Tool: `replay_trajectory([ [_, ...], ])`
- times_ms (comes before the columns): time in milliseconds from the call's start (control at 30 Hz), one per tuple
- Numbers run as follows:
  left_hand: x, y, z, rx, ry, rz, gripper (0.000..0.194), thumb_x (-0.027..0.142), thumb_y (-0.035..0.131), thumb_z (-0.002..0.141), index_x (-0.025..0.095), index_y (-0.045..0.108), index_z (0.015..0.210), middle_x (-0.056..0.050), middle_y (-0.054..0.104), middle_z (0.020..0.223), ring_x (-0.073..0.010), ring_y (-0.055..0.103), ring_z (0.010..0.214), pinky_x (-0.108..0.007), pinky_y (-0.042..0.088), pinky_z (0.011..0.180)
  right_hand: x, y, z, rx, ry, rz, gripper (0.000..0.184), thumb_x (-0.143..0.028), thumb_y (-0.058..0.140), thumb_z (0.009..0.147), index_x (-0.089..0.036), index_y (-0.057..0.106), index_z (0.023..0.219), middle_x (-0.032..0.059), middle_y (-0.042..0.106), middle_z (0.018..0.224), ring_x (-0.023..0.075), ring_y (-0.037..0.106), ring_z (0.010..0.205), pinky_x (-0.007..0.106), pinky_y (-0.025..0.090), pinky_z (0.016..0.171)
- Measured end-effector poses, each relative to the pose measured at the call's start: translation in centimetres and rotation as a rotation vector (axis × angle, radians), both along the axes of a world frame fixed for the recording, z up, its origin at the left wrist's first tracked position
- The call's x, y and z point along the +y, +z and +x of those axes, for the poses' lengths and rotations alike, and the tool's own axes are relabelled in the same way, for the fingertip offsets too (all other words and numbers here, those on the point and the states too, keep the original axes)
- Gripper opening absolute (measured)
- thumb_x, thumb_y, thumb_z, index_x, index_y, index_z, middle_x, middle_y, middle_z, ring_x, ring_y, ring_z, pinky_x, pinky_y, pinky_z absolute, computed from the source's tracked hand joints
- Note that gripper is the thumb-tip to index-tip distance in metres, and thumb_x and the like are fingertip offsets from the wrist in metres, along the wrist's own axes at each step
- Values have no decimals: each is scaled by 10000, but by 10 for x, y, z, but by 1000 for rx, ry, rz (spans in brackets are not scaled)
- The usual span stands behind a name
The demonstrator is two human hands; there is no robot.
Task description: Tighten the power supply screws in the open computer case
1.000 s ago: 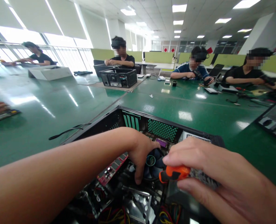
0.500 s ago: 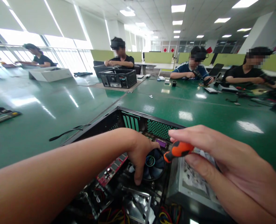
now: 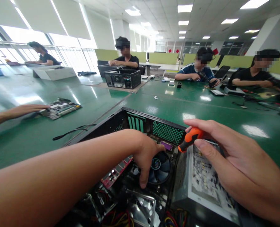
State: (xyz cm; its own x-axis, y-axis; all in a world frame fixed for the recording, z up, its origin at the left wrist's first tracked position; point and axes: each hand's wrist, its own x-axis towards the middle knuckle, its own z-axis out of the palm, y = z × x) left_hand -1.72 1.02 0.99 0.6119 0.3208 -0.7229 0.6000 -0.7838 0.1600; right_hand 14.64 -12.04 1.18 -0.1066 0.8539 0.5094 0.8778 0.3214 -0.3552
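Note:
My left hand (image 3: 146,154) reaches into a black computer case (image 3: 102,126). Its thumb and fingers straddle the round CPU cooler fan (image 3: 160,168), gripping it at the rim; some fingertips are hidden behind it. In my right hand (image 3: 227,160) is a screwdriver with an orange and black handle (image 3: 191,138), pinched between thumb and fingers above the metal power supply box (image 3: 203,176). The tool's shaft cannot be made out. Left of the fan sits a red circuit card (image 3: 116,171), partly covered by my left forearm. Near the case front lies a shiny metal bracket (image 3: 143,208).
At left, another person's hand (image 3: 24,110) touches a motherboard (image 3: 61,108) on the green table (image 3: 121,129). A black cable (image 3: 70,132) lies beside my case. Across the table, several people work, one behind another computer case (image 3: 123,78). Coloured wires (image 3: 117,217) bunch inside my case.
The screwdriver and my right hand have lifted away from the fan, up and right. My left hand stays at the fan. At left, a person's hand and the motherboard have come further into view.

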Motion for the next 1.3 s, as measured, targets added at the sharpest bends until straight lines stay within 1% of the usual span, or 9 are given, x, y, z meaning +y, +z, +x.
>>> replay_trajectory([
  [200, 0, -1, 0, 14, -10, 13, 1296, 302, 761, 348, 206, 75, 1444, -123, 329, 1435, -320, 412, 1239, -390, 359, 992, -1, 1, -1, -12, 9, -20, 368, -236, 440, 897, -298, 467, 1258, 3, 592, 1209, 182, 588, 1062, 276, 502, 835],
  [367, -3, 3, 3, 32, 24, 5, 1295, 249, 759, 349, 224, 66, 1442, -117, 354, 1420, -315, 403, 1248, -394, 342, 1005, -1, 1, -1, 3, 36, -46, 363, -220, 433, 901, -289, 475, 1254, 16, 600, 1188, 187, 585, 1064, 294, 498, 842],
  [467, -3, 4, 4, 31, 17, 8, 1292, 254, 760, 349, 215, 72, 1442, -121, 346, 1425, -311, 390, 1257, -383, 336, 1011, -1, 1, -1, 6, 46, -43, 367, -211, 438, 896, -281, 477, 1254, 18, 597, 1191, 184, 579, 1071, 286, 492, 842],
  [633, -1, 2, 3, 34, -6, 2, 1293, 300, 766, 355, 220, 72, 1443, -128, 346, 1427, -313, 387, 1260, -390, 327, 1016, -1, 2, 0, 11, 51, -21, 295, -252, 516, 863, -281, 535, 1157, 12, 624, 1068, 165, 603, 954, 266, 485, 789],
  [733, -1, 0, 2, 11, 6, 0, 1313, 310, 779, 333, 222, 82, 1443, -133, 344, 1426, -334, 388, 1254, -407, 329, 1014, -1, 3, -1, 21, 54, -24, 252, -265, 535, 852, -270, 557, 1103, 24, 622, 1017, 172, 604, 906, 274, 487, 748],
  [867, -2, 2, 3, -4, 27, 3, 1311, 269, 786, 311, 248, 118, 1438, -123, 366, 1412, -346, 401, 1241, -426, 335, 1006, -1, 3, -2, 18, 64, -28, 326, -212, 483, 872, -264, 514, 1192, 30, 605, 1114, 178, 580, 1019, 286, 481, 826],
  [1000, -3, 5, 5, 23, 21, 8, 1284, 268, 779, 334, 262, 122, 1437, -112, 378, 1408, -336, 397, 1247, -421, 336, 1007, 0, 2, -3, 27, 73, -42, 374, -170, 431, 887, -276, 481, 1242, 22, 591, 1191, 175, 556, 1097, 305, 459, 903],
  [1133, -3, 4, 5, 49, -6, 23, 1293, 286, 776, 364, 222, 67, 1443, -135, 328, 1433, -310, 382, 1263, -383, 324, 1020, -1, 1, -1, 11, 78, -50, 358, -205, 489, 868, -294, 495, 1215, 5, 615, 1156, 170, 585, 1043, 287, 478, 850],
  [1300, -4, 4, 5, 35, -7, 28, 1270, 315, 785, 370, 226, 108, 1441, -122, 351, 1424, -314, 391, 1256, -387, 326, 1020, -3, 3, -1, 30, 98, -39, 276, -239, 539, 846, -285, 547, 1117, 2, 645, 1058, 169, 609, 946, 276, 477, 775],
])
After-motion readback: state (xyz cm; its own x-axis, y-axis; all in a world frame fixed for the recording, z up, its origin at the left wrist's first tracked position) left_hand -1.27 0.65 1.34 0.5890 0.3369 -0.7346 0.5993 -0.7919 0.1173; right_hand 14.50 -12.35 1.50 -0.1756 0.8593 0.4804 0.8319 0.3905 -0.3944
